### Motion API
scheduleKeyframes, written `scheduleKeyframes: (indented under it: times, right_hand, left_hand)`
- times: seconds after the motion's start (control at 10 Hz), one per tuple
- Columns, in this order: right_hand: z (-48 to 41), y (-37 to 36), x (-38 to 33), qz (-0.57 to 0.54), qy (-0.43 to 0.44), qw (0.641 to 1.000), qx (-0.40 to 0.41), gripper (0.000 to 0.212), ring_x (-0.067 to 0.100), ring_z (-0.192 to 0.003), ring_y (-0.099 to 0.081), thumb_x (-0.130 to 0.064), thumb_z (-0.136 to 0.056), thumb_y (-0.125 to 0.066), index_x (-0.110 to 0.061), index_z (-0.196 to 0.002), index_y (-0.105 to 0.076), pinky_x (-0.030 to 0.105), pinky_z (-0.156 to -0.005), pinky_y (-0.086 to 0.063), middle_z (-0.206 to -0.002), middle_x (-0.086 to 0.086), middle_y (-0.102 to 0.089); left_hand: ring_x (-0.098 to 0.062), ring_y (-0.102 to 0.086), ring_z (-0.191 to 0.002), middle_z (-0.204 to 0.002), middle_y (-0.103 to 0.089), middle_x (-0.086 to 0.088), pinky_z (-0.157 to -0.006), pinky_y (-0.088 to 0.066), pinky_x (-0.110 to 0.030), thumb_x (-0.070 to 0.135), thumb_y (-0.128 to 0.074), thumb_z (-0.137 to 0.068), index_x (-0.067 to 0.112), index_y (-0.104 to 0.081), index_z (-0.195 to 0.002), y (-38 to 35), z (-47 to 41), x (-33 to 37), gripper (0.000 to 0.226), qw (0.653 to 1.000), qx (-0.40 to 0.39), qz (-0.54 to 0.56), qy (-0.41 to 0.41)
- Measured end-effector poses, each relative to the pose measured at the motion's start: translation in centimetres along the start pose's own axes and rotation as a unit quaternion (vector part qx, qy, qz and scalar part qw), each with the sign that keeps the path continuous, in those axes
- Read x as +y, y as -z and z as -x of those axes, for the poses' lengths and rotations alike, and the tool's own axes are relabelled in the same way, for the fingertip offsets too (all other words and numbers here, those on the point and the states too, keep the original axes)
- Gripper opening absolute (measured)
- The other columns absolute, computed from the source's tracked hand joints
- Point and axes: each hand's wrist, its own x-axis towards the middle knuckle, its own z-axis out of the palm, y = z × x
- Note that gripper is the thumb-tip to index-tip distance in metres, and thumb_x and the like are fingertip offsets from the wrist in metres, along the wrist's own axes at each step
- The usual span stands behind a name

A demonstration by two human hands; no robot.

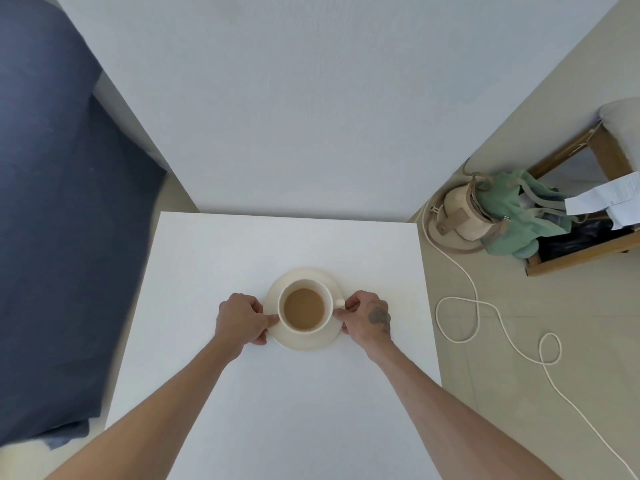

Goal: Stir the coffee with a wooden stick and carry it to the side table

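**Cup and saucer on the white table**

The cup (304, 309) of coffee sits on its saucer (304, 337) on the white table (277, 410). The left hand (240, 318) and right hand (367, 317) each pinch the saucer's edge. No stick shows. A tilt or bump could spill the full cup. A bag (464, 216) and cord (460, 320) lie on the floor nearby, off the table.
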Motion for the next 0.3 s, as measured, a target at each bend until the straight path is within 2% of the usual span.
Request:
scheduleKeyframes:
  times: [0.1, 0.2, 0.3]
  right_hand:
    - [0.0, 0.1, 0.2, 0.021, 0.004, 1.000, -0.007, 0.024, 0.029, -0.085, -0.071, -0.036, -0.069, -0.078, -0.021, -0.080, -0.062, 0.044, -0.078, -0.062, -0.097, 0.008, -0.068]
    - [1.4, 1.1, 0.1, 0.065, -0.006, 0.998, -0.012, 0.025, 0.030, -0.085, -0.071, -0.037, -0.077, -0.074, -0.020, -0.090, -0.061, 0.041, -0.079, -0.061, -0.103, 0.007, -0.066]
    - [3.3, 3.0, 0.4, 0.050, -0.008, 0.999, 0.003, 0.024, 0.030, -0.087, -0.071, -0.034, -0.081, -0.072, -0.018, -0.096, -0.063, 0.044, -0.082, -0.060, -0.104, 0.005, -0.064]
  left_hand:
    - [-0.029, -0.072, -0.049, -0.069, -0.077, -0.018, -0.076, -0.066, -0.044, 0.021, -0.083, -0.080, 0.004, -0.062, -0.071, 0.1, 0.4, 0.0, 0.029, 0.998, 0.011, -0.059, -0.014]
    - [-0.027, -0.069, -0.046, -0.071, -0.076, -0.017, -0.070, -0.066, -0.041, 0.038, -0.079, -0.086, 0.009, -0.059, -0.069, 0.4, 1.7, -0.8, 0.039, 0.996, 0.017, -0.083, -0.013]
    - [-0.027, -0.068, -0.048, -0.070, -0.074, -0.016, -0.066, -0.067, -0.044, 0.040, -0.073, -0.091, 0.004, -0.062, -0.072, 0.7, 3.6, -2.5, 0.042, 0.998, 0.053, -0.023, 0.010]
